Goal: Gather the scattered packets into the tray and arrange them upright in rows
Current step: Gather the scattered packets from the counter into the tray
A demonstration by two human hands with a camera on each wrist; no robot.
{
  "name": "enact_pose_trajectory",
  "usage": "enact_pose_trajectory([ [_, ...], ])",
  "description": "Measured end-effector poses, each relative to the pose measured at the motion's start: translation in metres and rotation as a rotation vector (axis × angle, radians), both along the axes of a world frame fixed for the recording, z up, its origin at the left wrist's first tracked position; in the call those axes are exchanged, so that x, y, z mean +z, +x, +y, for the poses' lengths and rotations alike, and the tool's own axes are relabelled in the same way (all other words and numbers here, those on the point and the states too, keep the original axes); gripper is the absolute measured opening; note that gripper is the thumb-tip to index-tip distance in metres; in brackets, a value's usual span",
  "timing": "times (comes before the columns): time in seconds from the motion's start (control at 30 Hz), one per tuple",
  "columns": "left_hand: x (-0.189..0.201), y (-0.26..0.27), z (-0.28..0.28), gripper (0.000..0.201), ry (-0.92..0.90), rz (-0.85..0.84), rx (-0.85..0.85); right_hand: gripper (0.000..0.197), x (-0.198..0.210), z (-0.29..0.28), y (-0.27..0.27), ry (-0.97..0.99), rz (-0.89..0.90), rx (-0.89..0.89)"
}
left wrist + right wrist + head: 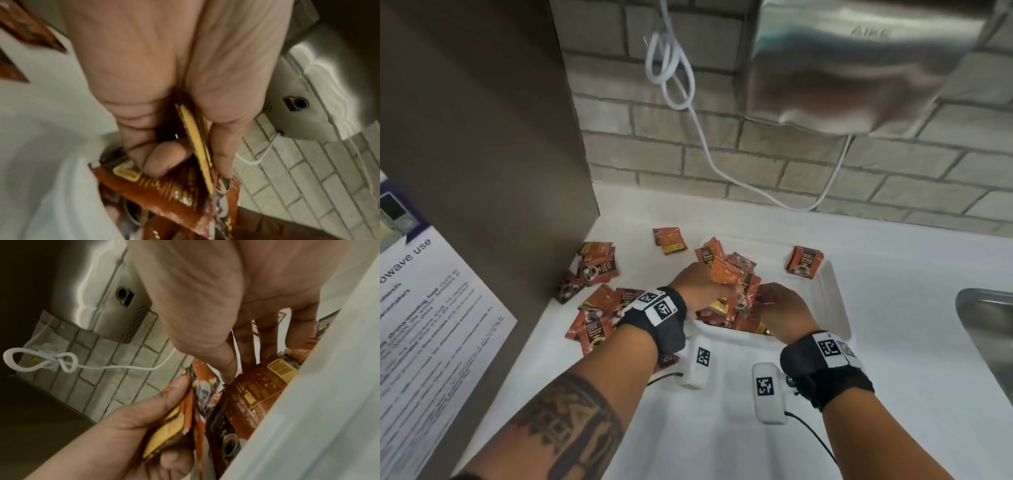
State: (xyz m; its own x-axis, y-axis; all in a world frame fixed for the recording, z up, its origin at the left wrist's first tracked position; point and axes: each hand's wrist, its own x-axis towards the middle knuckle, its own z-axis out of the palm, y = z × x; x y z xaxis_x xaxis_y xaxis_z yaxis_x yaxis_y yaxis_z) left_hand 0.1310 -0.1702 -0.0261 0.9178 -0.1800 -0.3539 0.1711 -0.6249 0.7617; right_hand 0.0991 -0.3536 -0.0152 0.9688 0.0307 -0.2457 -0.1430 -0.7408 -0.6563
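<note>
Left hand (700,286) grips packets (722,274) — upright over tray (837,298)

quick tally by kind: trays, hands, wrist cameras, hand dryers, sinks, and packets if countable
tray: 1
hands: 2 (left hand, right hand)
wrist cameras: 2 (left wrist camera, right wrist camera)
hand dryer: 1
sink: 1
packets: overlapping piles, cannot count
total without packets: 7
</note>
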Motion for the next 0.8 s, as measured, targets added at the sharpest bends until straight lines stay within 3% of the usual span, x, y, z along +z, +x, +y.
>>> enact_pose_trajectory([
  [0.13, 0.005, -0.004, -0.013, 0.065, -0.137, 0.093, 0.079, 0.025, -0.012, -0.004, 0.000, 0.021, -0.009, -0.059],
  [0.27, -0.009, 0.000, -0.016, 0.099, 0.096, 0.017, -0.016, 0.024, -0.013, -0.004, 0.000, 0.006, -0.017, -0.049],
  [0.37, -0.002, -0.005, -0.020, 0.085, 0.214, -0.041, -0.040, 0.036, -0.016, -0.007, 0.003, 0.120, -0.002, -0.132],
  [0.6, 0.000, -0.011, -0.018, 0.070, 0.472, -0.182, -0.125, 0.033, -0.020, -0.003, 0.009, 0.156, 0.017, -0.177],
  [0.8, 0.002, -0.012, -0.007, 0.083, 0.439, -0.187, -0.128, 0.022, -0.026, -0.004, 0.009, 0.146, -0.013, -0.188],
])
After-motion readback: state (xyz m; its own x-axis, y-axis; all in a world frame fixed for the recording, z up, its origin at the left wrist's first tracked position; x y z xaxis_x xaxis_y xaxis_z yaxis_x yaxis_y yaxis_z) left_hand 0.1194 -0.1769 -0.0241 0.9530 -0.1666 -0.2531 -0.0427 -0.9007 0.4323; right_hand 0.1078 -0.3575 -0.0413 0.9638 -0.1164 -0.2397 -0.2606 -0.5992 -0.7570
